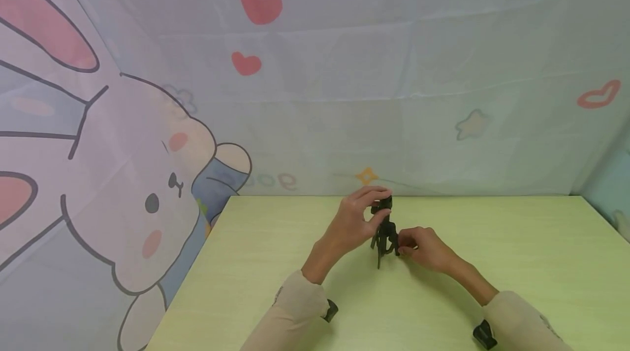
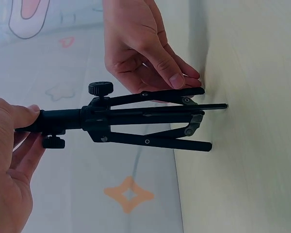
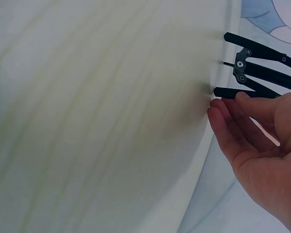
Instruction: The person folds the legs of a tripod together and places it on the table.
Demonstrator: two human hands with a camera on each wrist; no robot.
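A small black mini tripod (image 1: 385, 233) stands upright over the table, its three legs only partly spread. My left hand (image 1: 351, 220) grips it at the top, thumb on one side and fingers on the other; the left wrist view shows this hand (image 2: 12, 165) round the upper end of the column. Low on the right, my right hand (image 1: 427, 250) pinches one leg near its foot. In the right wrist view the thumb of that hand (image 3: 269, 141) lies along the leg with the fingertips beneath. Two knobs (image 2: 101, 89) stick out from the column.
The pale yellow-green table (image 1: 275, 263) extends to both sides of the hands. Behind it hangs a printed cloth (image 1: 344, 94) with hearts and a large rabbit. A black wrist device (image 1: 484, 334) sits below the right sleeve.
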